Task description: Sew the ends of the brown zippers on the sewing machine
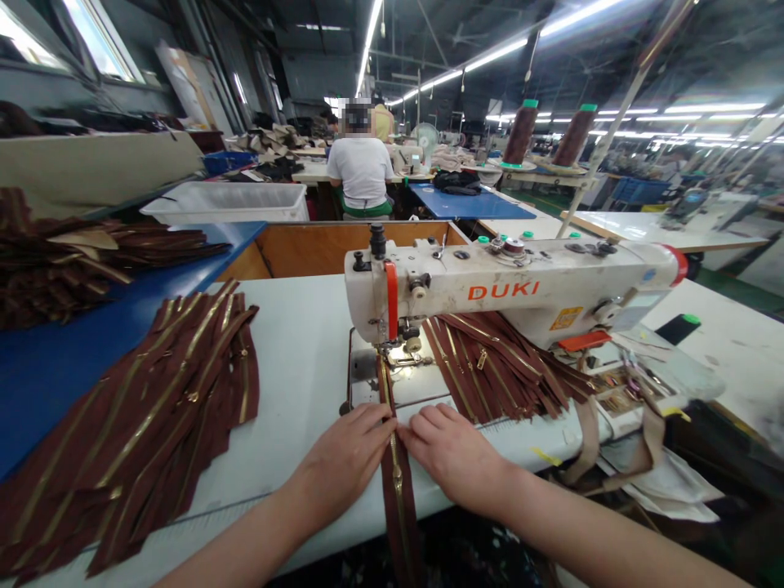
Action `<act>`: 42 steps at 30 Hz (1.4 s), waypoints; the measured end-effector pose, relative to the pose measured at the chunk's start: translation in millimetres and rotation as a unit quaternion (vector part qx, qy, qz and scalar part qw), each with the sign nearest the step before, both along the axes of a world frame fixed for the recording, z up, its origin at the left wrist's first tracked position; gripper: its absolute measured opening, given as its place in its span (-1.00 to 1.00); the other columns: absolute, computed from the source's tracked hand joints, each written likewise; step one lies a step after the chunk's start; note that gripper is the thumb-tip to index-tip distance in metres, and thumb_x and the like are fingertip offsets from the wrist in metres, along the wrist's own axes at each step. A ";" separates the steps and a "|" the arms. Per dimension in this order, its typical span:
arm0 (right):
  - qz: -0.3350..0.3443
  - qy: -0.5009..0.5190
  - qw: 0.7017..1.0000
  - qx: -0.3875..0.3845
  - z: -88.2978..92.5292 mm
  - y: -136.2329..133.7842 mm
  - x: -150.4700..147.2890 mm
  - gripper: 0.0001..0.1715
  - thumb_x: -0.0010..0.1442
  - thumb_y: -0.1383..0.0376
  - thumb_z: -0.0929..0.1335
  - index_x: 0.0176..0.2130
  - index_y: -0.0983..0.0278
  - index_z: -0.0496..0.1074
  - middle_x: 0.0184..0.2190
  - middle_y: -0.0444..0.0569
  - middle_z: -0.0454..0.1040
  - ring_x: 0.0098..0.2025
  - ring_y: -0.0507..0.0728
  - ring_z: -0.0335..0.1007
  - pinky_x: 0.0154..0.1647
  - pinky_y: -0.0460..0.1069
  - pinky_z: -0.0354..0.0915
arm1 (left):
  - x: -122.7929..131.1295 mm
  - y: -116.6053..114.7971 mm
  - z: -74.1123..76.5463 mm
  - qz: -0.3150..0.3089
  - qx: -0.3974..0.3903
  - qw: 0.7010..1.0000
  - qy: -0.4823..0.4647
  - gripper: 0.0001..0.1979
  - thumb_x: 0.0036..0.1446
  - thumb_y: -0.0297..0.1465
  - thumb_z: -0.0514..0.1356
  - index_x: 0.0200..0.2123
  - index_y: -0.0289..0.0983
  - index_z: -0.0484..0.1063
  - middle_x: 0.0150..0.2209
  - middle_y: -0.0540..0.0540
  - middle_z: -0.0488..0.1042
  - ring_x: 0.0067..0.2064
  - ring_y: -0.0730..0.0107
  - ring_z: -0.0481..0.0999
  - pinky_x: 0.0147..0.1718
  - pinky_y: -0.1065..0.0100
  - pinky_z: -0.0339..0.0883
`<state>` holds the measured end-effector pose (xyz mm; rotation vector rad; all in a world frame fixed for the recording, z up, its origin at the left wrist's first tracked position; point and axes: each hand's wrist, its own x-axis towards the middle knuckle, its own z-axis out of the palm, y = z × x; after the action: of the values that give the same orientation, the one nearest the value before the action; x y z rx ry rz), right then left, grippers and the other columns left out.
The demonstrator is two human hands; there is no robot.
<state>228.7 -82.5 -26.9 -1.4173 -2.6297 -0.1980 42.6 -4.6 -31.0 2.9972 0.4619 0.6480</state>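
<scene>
A brown zipper (396, 482) with gold teeth runs from under the presser foot of the white sewing machine (441, 286) toward me and hangs over the table's front edge. My left hand (352, 445) grips its left edge with fingers pressed together. From the other side my right hand (447, 449) pinches its right edge, close to the left fingertips. The gold slider sits just below both hands. Part of the zipper between the fingers is hidden.
Brown zippers (165, 408) are heaped on the left of the table, with another zipper pile (490, 367) under the machine arm. A small tool tray (625, 392) stands at the right. A white bin (226, 202) and a seated person (361, 167) are farther back.
</scene>
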 end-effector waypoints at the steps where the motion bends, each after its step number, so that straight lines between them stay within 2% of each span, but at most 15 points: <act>1: -0.006 0.008 1.000 -0.006 -0.6 -0.1 4.2 -0.74 0.23 0.38 0.31 -0.06 0.37 0.35 -0.28 -0.01 0.36 -0.22 0.17 0.18 -0.19 0.07 0.19 | -0.1 -0.2 -0.1 0.000 0.003 1.000 -0.001 -0.75 0.22 -0.59 -0.03 -0.18 -0.37 0.43 -0.19 -0.18 0.48 -0.10 0.25 0.42 -0.06 0.19 0.39; 6: -0.056 0.075 0.995 -0.020 -4.7 -2.0 15.5 -0.85 0.25 0.40 0.30 -0.15 0.29 0.40 -0.30 -0.03 0.38 -0.22 0.15 0.19 -0.20 0.02 0.20 | 0.7 -0.2 -0.2 0.000 0.007 1.000 0.013 -0.73 0.22 -0.60 -0.03 -0.14 -0.37 0.43 -0.18 -0.17 0.47 -0.10 0.23 0.42 -0.05 0.17 0.39; 10: -0.050 0.118 0.991 -0.029 -4.2 -0.8 6.8 -0.82 0.25 0.41 0.27 -0.13 0.29 0.40 -0.29 -0.02 0.39 -0.22 0.14 0.19 -0.23 0.00 0.21 | 0.1 -0.6 -2.0 0.005 -0.002 1.000 0.008 -0.73 0.22 -0.59 -0.03 -0.14 -0.37 0.43 -0.18 -0.19 0.47 -0.09 0.22 0.42 -0.04 0.15 0.40; 16: -0.008 0.065 0.998 -0.001 -10.0 4.1 -1.5 -0.86 0.27 0.39 0.26 -0.19 0.32 0.40 -0.32 -0.01 0.36 -0.23 0.16 0.17 -0.20 0.04 0.18 | -0.3 0.0 -4.7 0.003 -0.008 1.000 -0.005 -0.74 0.22 -0.58 -0.03 -0.14 -0.35 0.43 -0.18 -0.19 0.47 -0.10 0.24 0.43 -0.06 0.16 0.41; 21: 0.000 0.040 0.999 0.011 -10.9 2.0 -0.4 -0.87 0.26 0.40 0.25 -0.23 0.32 0.40 -0.32 -0.01 0.35 -0.24 0.16 0.17 -0.21 0.06 0.17 | -1.0 1.4 -6.4 0.004 -0.001 1.000 -0.005 -0.74 0.23 -0.57 -0.03 -0.12 -0.37 0.40 -0.16 -0.20 0.47 -0.09 0.22 0.43 -0.06 0.14 0.41; 26: -0.015 0.039 0.999 0.000 -7.9 -1.0 -1.6 -0.84 0.26 0.38 0.27 -0.14 0.35 0.38 -0.30 0.00 0.36 -0.24 0.17 0.16 -0.21 0.06 0.17 | -2.6 -0.8 -4.7 0.009 -0.005 1.000 0.006 -0.74 0.22 -0.56 -0.03 -0.12 -0.37 0.40 -0.14 -0.21 0.47 -0.08 0.21 0.44 -0.06 0.15 0.41; 32: -0.010 0.042 0.999 -0.001 -6.2 -0.8 -1.1 -0.74 0.24 0.40 0.28 -0.05 0.40 0.34 -0.29 0.01 0.36 -0.23 0.18 0.17 -0.20 0.09 0.16 | -1.9 -1.0 1.4 0.018 0.012 0.999 0.029 -0.72 0.20 -0.55 -0.04 -0.13 -0.33 0.41 0.00 -0.25 0.43 0.01 0.19 0.42 -0.03 0.13 0.39; 37: -0.009 0.032 0.999 -0.006 -3.5 1.5 -0.6 -0.83 0.26 0.39 0.27 -0.12 0.36 0.37 -0.30 -0.01 0.36 -0.24 0.17 0.17 -0.19 0.09 0.14 | -1.7 2.2 3.8 -0.010 0.055 0.997 0.054 -0.71 0.24 -0.53 -0.07 -0.14 -0.35 0.42 -0.08 -0.20 0.49 -0.04 0.22 0.46 -0.05 0.16 0.40; 42: -0.009 0.031 0.999 -0.019 -1.4 1.5 1.1 -0.81 0.27 0.39 0.25 -0.10 0.35 0.36 -0.29 -0.01 0.37 -0.23 0.17 0.17 -0.17 0.08 0.13 | -2.3 2.7 1.7 -0.015 0.069 0.996 0.050 -0.69 0.26 -0.54 -0.10 -0.13 -0.37 0.42 -0.09 -0.20 0.51 -0.07 0.22 0.48 -0.09 0.18 0.41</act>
<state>229.8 -81.0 -28.3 -1.4343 -2.5851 -0.1058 40.3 -1.9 -29.2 3.1724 0.3917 0.5519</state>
